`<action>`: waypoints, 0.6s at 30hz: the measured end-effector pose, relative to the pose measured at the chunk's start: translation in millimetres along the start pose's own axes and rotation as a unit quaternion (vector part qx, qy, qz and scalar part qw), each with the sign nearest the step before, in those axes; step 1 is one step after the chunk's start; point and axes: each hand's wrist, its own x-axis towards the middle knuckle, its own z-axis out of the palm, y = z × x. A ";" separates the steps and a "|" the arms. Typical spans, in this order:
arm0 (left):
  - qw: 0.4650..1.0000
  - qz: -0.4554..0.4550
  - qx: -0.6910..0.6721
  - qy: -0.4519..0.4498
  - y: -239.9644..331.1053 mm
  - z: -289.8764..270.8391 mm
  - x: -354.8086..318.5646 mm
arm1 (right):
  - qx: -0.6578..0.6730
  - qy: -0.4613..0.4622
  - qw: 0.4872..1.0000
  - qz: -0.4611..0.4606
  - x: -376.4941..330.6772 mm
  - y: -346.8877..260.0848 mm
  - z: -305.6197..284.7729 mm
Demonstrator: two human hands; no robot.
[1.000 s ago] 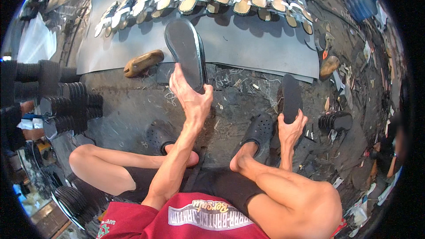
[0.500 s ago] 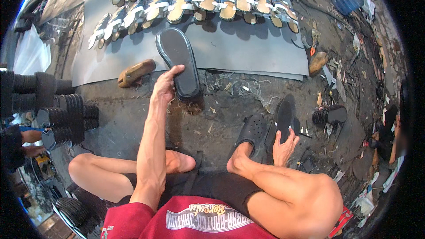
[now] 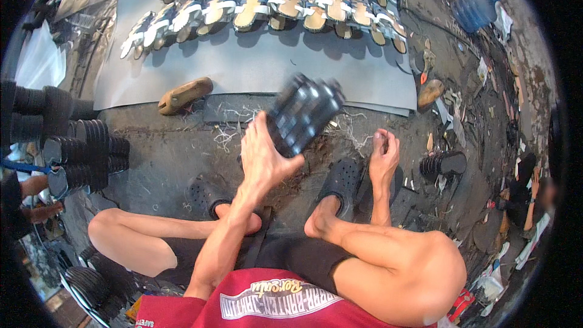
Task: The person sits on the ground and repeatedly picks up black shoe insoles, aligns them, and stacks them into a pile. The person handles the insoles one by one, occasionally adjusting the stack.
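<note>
My left hand (image 3: 261, 155) grips a black shoe sole (image 3: 303, 115) above the floor, thumb spread to the near side. The sole is tilted, with its ridged face showing, and blurred by motion. My right hand (image 3: 384, 155) is raised to the right of it, its fingers loosely curled and partly apart, with nothing visible in them. Below that hand, another dark sole (image 3: 396, 185) lies beside my right foot, partly covered by the wrist. My feet rest at two black clogs, the left one (image 3: 203, 194) and the right one (image 3: 343, 185).
Ahead, rows of strapped sandals (image 3: 252, 9) stand on a grey sheet (image 3: 231, 73). Wooden shoe lasts lie left (image 3: 185, 95) and right (image 3: 430, 94). Sole stacks (image 3: 85, 140) rise at left by another person's hands (image 3: 36, 197). A sole bundle (image 3: 443, 164) sits right amid scraps.
My left hand has swung right and turned the sole over, from smooth face to ridged face. My right hand has lifted away from the sole on the floor.
</note>
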 end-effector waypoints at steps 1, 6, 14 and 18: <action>0.999 0.015 0.026 -0.026 4.8 1.4 -15.3 | 0.041 -0.009 0.999 0.005 6.2 11.4 1.6; 0.992 0.080 0.093 -0.022 -37.5 52.7 -60.3 | 0.169 -0.125 0.978 0.009 17.8 5.1 20.8; 0.986 0.143 -0.072 0.046 -57.7 58.9 -75.2 | 0.166 -0.308 0.917 -0.191 30.1 -110.6 -2.3; 0.949 0.206 -0.192 0.139 -40.0 80.7 -73.1 | 0.085 -0.317 0.888 -0.321 8.2 -183.4 -40.9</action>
